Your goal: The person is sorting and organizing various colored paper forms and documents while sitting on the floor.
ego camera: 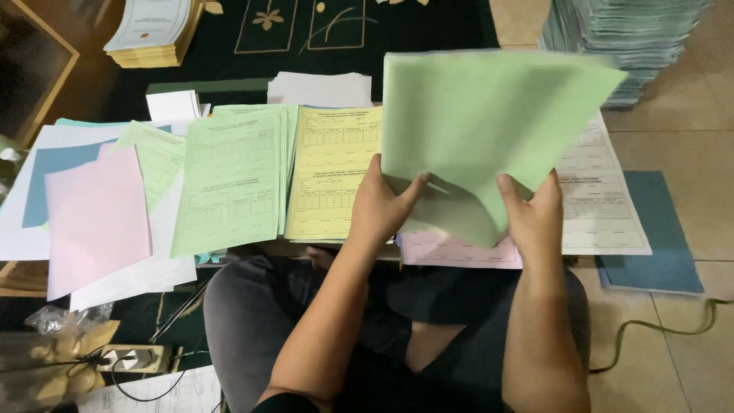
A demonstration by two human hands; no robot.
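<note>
Both hands hold up a thin set of light green sheets (482, 122) over the floor in front of my crossed legs. My left hand (380, 205) grips the lower left corner, thumb on the front. At the lower right corner my right hand (535, 214) pinches the sheets, which tilt towards me. Under them lie a pink form (451, 252) and a white printed form (600, 199). A yellow form pile (332, 172) and a green form pile (229, 180) lie to the left.
Pink (95, 218), white and blue sheets spread at the far left. A blue folder (657, 229) lies on the tiles at right, with a tall paper stack (627, 38) behind it. A booklet stack (153, 34) sits at the back left. A power strip (130, 357) and cables lie near my left knee.
</note>
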